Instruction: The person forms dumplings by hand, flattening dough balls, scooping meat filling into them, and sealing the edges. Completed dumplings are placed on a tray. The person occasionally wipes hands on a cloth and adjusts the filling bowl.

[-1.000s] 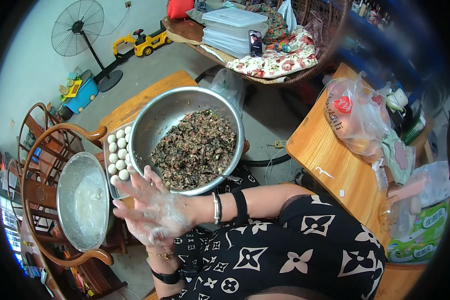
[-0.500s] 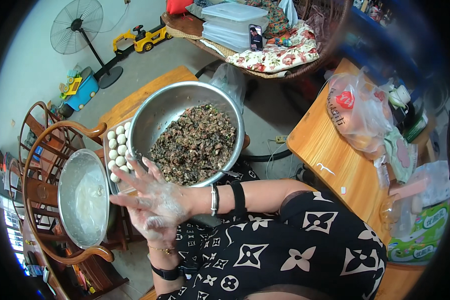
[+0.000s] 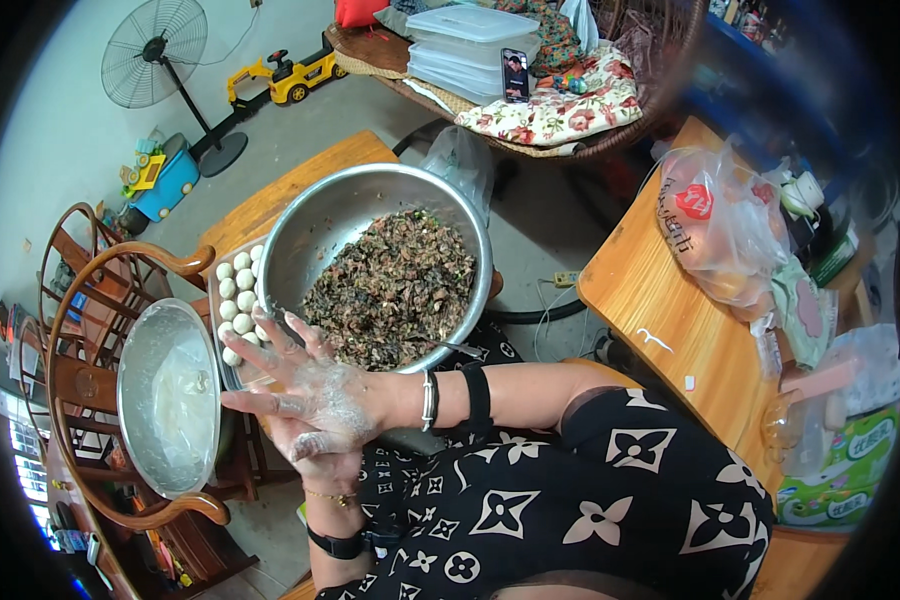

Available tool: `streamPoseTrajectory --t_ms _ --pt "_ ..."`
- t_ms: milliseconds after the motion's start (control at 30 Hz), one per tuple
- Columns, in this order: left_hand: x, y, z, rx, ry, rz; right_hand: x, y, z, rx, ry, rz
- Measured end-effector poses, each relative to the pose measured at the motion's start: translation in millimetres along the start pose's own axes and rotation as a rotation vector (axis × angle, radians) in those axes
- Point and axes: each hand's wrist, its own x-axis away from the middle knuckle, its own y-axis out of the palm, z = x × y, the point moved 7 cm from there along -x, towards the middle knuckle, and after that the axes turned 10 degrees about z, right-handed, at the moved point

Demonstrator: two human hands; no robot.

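Observation:
My right hand [image 3: 335,395], dusted with white flour, lies across my left hand [image 3: 315,465], palm toward palm. The right fingers are stretched and spread to the left. Most of my left hand is hidden underneath, and whatever may lie between the palms cannot be seen. Just beyond the hands stands a big steel bowl [image 3: 482,235] of dark chopped filling [image 3: 395,290], a utensil handle [image 3: 458,348] at its near rim. Beside the bowl, white dough balls [image 3: 245,281] sit in rows in a tray [image 3: 213,310], close to my fingertips.
A floury metal basin [image 3: 135,455] with plastic in it rests at a wooden chair [image 3: 80,262] on the left. To the right, a wooden table [image 3: 620,285] carries a bag of round fruit [image 3: 725,235]. A phone [image 3: 515,75] leans against stacked plastic boxes [image 3: 455,60] at the back.
Both hands stay stacked, with only a slight shift of the hands and the whole view. The phone's picture has changed.

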Motion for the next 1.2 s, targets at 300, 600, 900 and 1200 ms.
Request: streamPoseTrajectory --t_ms 300,600,900,1200 --pt "-12 -13 11 0.096 -0.12 0.054 7 7 -43 -0.133 -0.152 -0.007" --pt "-2 6 2 0.108 0.062 0.094 -4 -3 2 -0.019 -0.006 0.017" --pt "1 42 -4 0.281 0.694 -0.482 0 3 -29 -0.159 -0.084 0.073" --pt "3 -7 13 0.09 -0.013 -0.026 12 8 -7 0.018 0.016 -0.007"
